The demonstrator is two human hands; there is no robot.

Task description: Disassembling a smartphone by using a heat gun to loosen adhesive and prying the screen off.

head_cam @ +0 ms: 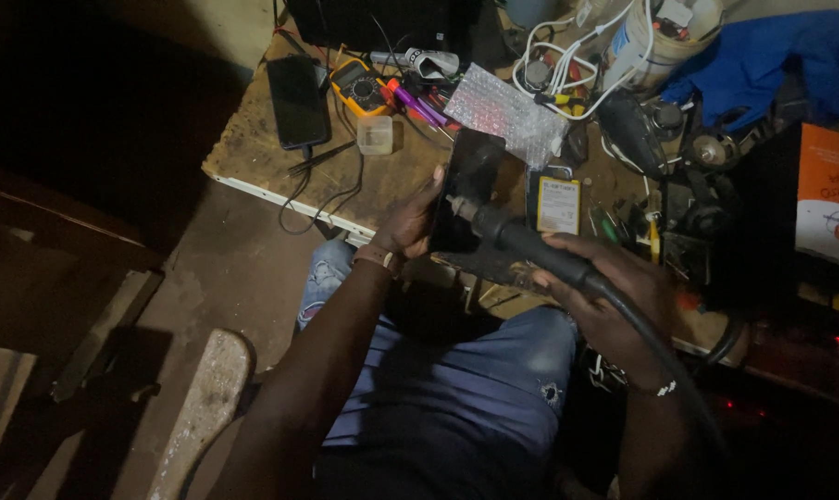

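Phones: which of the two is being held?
The phone over the bench's front edge: the left hand grips its side while the right hand aims a black tool at it. The other phone lies untouched at the left corner.

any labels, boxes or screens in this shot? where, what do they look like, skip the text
Phone: far left of bench, flat, dark screen.
Multimeter: beside it, yellow case, round dial.
Battery label: mid-bench, yellow-white rectangle.
Box: right edge, orange over white.
Held phone: in left hand, dark; right hand holds black tool.
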